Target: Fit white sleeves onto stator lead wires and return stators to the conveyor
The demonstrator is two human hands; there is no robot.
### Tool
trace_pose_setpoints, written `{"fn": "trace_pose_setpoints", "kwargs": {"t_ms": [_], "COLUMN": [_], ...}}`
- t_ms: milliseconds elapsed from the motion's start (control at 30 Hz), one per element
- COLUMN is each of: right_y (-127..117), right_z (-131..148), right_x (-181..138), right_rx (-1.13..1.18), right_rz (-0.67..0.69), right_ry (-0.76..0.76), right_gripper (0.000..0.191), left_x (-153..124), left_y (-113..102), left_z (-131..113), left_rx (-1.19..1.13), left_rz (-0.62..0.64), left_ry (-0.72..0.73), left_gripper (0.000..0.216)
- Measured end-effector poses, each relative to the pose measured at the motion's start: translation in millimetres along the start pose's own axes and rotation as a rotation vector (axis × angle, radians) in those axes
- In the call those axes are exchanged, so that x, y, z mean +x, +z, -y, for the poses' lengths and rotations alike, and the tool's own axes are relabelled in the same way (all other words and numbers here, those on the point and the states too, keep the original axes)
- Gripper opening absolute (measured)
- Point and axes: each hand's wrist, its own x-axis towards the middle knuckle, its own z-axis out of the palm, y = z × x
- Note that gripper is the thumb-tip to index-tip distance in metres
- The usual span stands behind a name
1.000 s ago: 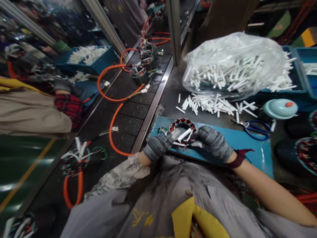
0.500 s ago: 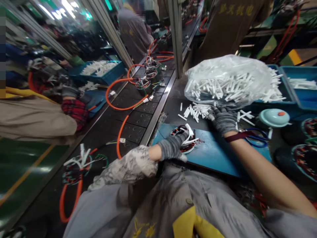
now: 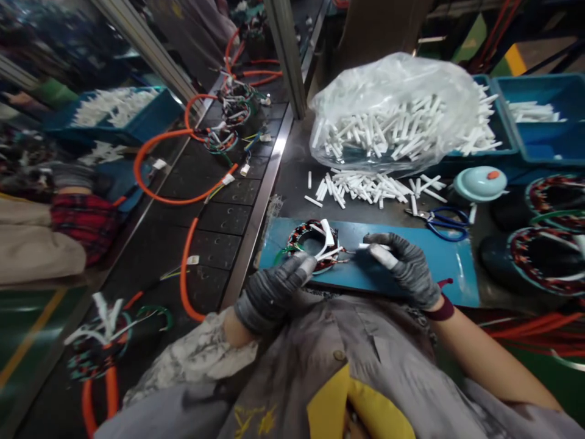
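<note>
A wound stator ring (image 3: 305, 235) with red, black and green wires lies on a blue mat (image 3: 411, 256). White sleeves (image 3: 327, 235) stick up from its wires. My left hand (image 3: 274, 289), in a grey glove, pinches the ring's near edge. My right hand (image 3: 404, 265), also gloved, is closed on a short white sleeve tube (image 3: 371, 246) just right of the ring. A loose pile of white tubes (image 3: 365, 186) lies behind the mat, under a clear bag (image 3: 393, 116) full of them.
Blue-handled scissors (image 3: 445, 221) and a teal lid (image 3: 479, 183) sit right of the pile. More stators (image 3: 539, 259) stand at the right. A black conveyor (image 3: 214, 207) with orange cables (image 3: 158, 192) runs on the left. Another person's sleeve (image 3: 77, 219) is at far left.
My right hand went out to the loose tube pile, then came back to the mat holding a white tube. My left hand stayed on the stator ring.
</note>
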Motion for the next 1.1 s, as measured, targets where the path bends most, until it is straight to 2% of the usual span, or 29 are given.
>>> {"fn": "trace_pose_setpoints", "kwargs": {"t_ms": [67,200,300,367,467,567,633,700,767,833,933,1100], "right_y": [2.1,9.2,13.7,15.3,17.0,20.7,23.8,26.3,27.2,26.6,23.6,20.9], "right_z": [-5.6,-11.7,-13.3,-14.4,-14.3,-9.6,-5.3,-1.7,0.7,2.5,4.4,-3.0], "right_x": [-5.3,-11.3,-17.0,-20.9,-20.4,-6.8,7.0,19.6,27.5,31.3,35.5,42.8], "right_rx": [0.061,0.176,0.220,0.188,0.014,-0.344,-0.579,-0.688,-0.674,-0.578,-0.309,0.132], "right_rz": [0.019,0.058,0.084,0.069,0.040,0.102,0.162,0.212,0.257,0.263,0.292,0.648], "right_ry": [0.080,0.191,0.228,0.189,-0.027,-0.356,-0.526,-0.632,-0.667,-0.597,-0.376,-0.072], "right_gripper": [0.030,0.035,0.038,0.036,0.029,0.025,0.029,0.030,0.030,0.032,0.032,0.036], "left_x": [10.6,27.9,31.7,30.9,29.6,32.7,38.2,45.5,53.6,61.4,70.9,73.9], "left_y": [-11.8,-26.6,-26.9,-24.0,-19.6,-21.2,-25.9,-31.1,-34.7,-35.9,-34.3,-25.5], "left_z": [12.5,30.8,37.2,40.2,43.9,46.6,48.4,50.8,54.2,58.5,66.0,70.7], "left_rx": [-0.106,-0.302,-0.419,-0.506,-0.628,-0.695,-0.722,-0.739,-0.753,-0.758,-0.747,-0.769], "left_rz": [0.156,0.474,0.589,0.639,0.680,0.678,0.676,0.693,0.741,0.811,0.910,0.937], "left_ry": [0.002,-0.156,-0.230,-0.245,-0.285,-0.286,-0.221,-0.165,-0.156,-0.176,-0.184,-0.183], "left_gripper": [0.029,0.039,0.043,0.043,0.043,0.045,0.045,0.047,0.048,0.049,0.048,0.045]}}
